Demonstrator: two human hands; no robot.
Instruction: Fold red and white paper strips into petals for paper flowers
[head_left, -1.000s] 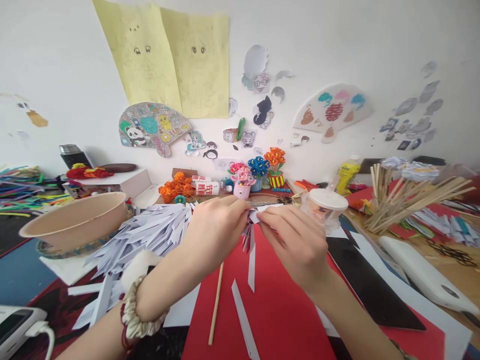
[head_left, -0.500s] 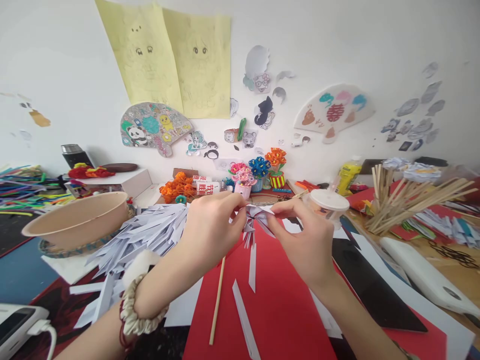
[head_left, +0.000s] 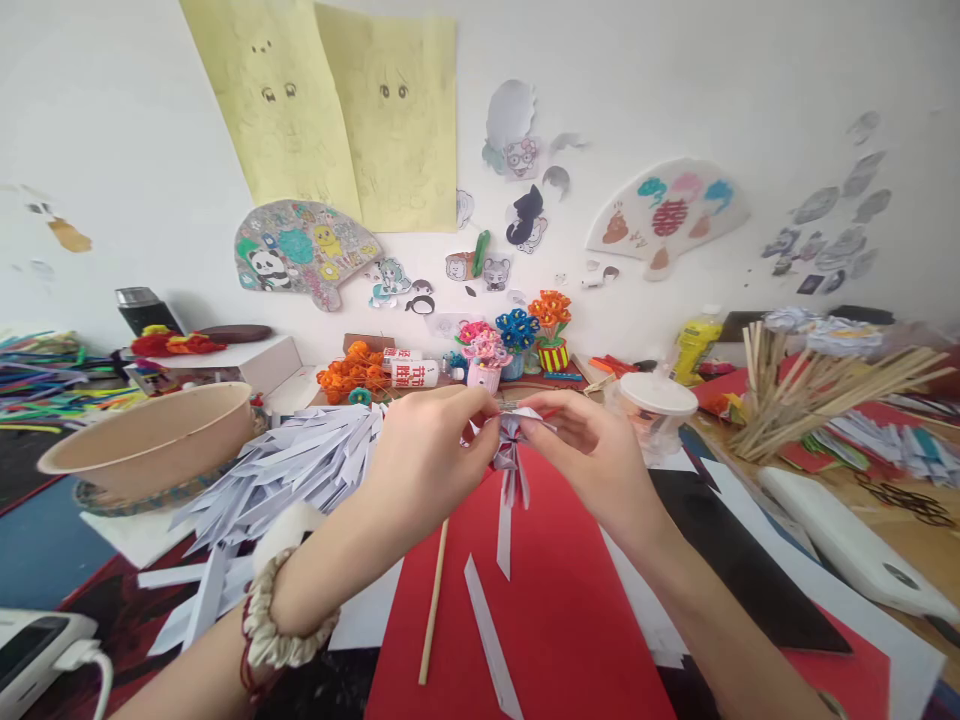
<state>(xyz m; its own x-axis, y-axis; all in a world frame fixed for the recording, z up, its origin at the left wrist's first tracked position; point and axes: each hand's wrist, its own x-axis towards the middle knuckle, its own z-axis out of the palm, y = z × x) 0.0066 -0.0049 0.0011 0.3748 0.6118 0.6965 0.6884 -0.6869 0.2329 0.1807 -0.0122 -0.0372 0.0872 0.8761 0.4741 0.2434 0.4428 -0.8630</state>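
Between my two hands is a folded white paper piece (head_left: 513, 455), pleated and fanned, with red showing in its folds. My left hand (head_left: 439, 440) pinches its left side, thumb against fingers. On the other side my right hand (head_left: 589, 445) grips the upper right edge between thumb and fingers. Below them lies a sheet of red paper (head_left: 555, 620). On that sheet rest a thin wooden stick (head_left: 433, 610) and a folded white paper strip (head_left: 487, 630). Another white strip (head_left: 505, 545) lies just under the held piece.
A heap of folded white strips (head_left: 292, 465) lies left of my hands, beside a beige bowl (head_left: 150, 440). To the right are a lidded plastic cup (head_left: 656, 400), a black flat panel (head_left: 742, 560), a white power bank (head_left: 855, 545) and bundled wooden sticks (head_left: 810, 395). Small craft flowers (head_left: 517, 335) stand behind.
My right hand has moved slightly left, and its fingers have closed in over the top of the paper piece. The piece's pleated tail now hangs more visibly below. My left hand keeps its pinch.
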